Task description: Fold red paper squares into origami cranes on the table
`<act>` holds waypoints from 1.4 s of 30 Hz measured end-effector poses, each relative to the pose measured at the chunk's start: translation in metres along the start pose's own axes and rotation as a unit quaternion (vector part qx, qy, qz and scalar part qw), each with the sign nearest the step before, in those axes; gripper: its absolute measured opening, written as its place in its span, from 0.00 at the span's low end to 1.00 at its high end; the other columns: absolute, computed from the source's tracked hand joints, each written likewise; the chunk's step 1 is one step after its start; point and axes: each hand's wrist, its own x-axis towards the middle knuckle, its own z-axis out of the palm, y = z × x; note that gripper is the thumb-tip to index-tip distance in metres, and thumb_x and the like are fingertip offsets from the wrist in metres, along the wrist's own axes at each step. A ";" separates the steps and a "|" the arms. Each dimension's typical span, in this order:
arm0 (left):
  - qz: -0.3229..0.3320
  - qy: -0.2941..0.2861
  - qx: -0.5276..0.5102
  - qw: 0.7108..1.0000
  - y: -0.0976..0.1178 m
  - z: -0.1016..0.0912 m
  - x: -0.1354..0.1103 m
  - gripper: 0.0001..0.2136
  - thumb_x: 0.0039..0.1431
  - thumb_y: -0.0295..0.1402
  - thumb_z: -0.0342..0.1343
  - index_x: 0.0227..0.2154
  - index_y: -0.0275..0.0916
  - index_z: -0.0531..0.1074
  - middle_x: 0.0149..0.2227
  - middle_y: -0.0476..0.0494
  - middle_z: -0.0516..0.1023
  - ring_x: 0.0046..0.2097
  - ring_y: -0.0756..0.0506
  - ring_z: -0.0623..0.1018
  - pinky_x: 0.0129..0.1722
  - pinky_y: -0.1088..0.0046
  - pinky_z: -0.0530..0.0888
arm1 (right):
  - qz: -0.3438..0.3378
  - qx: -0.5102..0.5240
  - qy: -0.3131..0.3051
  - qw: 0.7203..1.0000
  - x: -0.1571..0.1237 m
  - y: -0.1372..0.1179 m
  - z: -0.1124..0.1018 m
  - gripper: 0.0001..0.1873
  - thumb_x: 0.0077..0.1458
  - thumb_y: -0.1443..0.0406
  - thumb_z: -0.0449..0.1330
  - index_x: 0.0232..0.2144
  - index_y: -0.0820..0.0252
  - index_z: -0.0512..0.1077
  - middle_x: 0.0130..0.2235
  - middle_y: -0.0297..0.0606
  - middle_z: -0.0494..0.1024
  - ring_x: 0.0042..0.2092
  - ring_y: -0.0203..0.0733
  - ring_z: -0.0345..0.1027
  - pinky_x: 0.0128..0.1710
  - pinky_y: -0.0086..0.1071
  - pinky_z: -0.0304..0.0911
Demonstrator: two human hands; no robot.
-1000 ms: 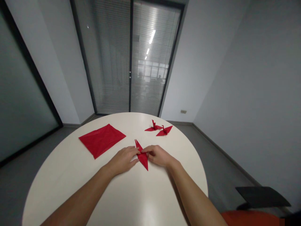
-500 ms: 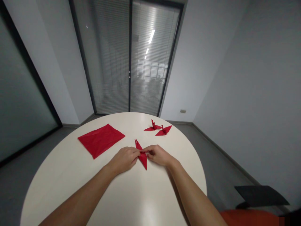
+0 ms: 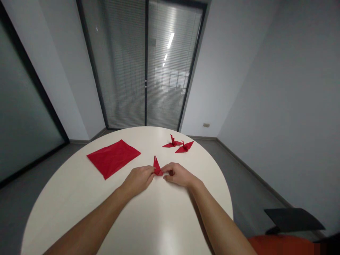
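A small folded red paper piece (image 3: 157, 167) stands on the round white table (image 3: 148, 219) between my two hands. My left hand (image 3: 138, 179) pinches its left side with closed fingers. My right hand (image 3: 177, 174) pinches its right side, fingers curled. Only the pointed upper part of the paper shows above my fingers; the lower part is hidden or folded up.
A stack of flat red paper sheets (image 3: 113, 157) lies at the left of the table. Two finished red paper cranes (image 3: 178, 145) sit at the far right edge. A dark chair (image 3: 293, 219) and an orange seat (image 3: 281, 246) are at the lower right. Glass doors with blinds stand behind.
The lower point of the red paper piece, seen below my hands before, is no longer visible. Both hands have closed in slightly on the paper.
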 end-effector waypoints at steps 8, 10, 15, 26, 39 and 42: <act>-0.004 0.027 -0.041 0.999 -0.001 0.002 0.000 0.10 0.65 0.33 0.49 0.42 0.41 0.75 0.42 0.42 0.80 0.44 0.41 0.78 0.45 0.66 0.72 | 0.003 -0.061 0.079 0.995 0.004 0.004 0.007 0.06 0.58 0.65 0.61 0.35 0.58 0.79 0.39 0.40 0.81 0.42 0.44 0.71 0.44 0.35 0.64; -0.013 0.043 -0.054 0.998 -0.004 0.007 0.002 0.10 0.65 0.33 0.49 0.39 0.40 0.76 0.42 0.40 0.79 0.46 0.40 0.77 0.46 0.65 0.72 | 0.008 -0.076 0.091 0.993 0.004 0.002 0.010 0.07 0.59 0.65 0.60 0.33 0.59 0.78 0.43 0.42 0.80 0.46 0.46 0.70 0.47 0.37 0.63; -0.035 0.082 -0.067 0.994 -0.009 0.022 0.008 0.11 0.65 0.32 0.49 0.34 0.38 0.77 0.49 0.36 0.78 0.54 0.38 0.73 0.55 0.59 0.69 | 0.059 -0.107 0.103 0.987 0.006 -0.002 0.016 0.10 0.60 0.63 0.57 0.29 0.59 0.75 0.54 0.46 0.75 0.56 0.51 0.65 0.54 0.43 0.59; -0.100 0.127 -0.031 0.986 -0.008 0.029 0.013 0.13 0.63 0.33 0.54 0.23 0.38 0.75 0.46 0.36 0.78 0.52 0.36 0.72 0.54 0.56 0.70 | 0.169 -0.113 0.115 0.972 0.013 -0.007 0.023 0.07 0.53 0.63 0.60 0.27 0.59 0.76 0.59 0.45 0.72 0.61 0.56 0.61 0.56 0.48 0.56; -0.130 0.131 0.016 0.983 -0.002 0.025 0.014 0.08 0.60 0.34 0.58 0.26 0.39 0.71 0.40 0.39 0.77 0.48 0.38 0.73 0.48 0.61 0.70 | 0.184 -0.118 0.126 0.968 0.013 -0.007 0.025 0.19 0.51 0.60 0.63 0.46 0.56 0.75 0.60 0.46 0.70 0.63 0.56 0.58 0.60 0.51 0.51; -0.143 0.129 0.008 0.981 0.000 0.025 0.013 0.06 0.61 0.33 0.57 0.28 0.40 0.71 0.39 0.40 0.76 0.47 0.38 0.73 0.47 0.61 0.70 | 0.185 -0.097 0.129 0.969 0.014 -0.006 0.026 0.16 0.50 0.60 0.63 0.43 0.55 0.77 0.59 0.44 0.71 0.62 0.56 0.59 0.60 0.51 0.50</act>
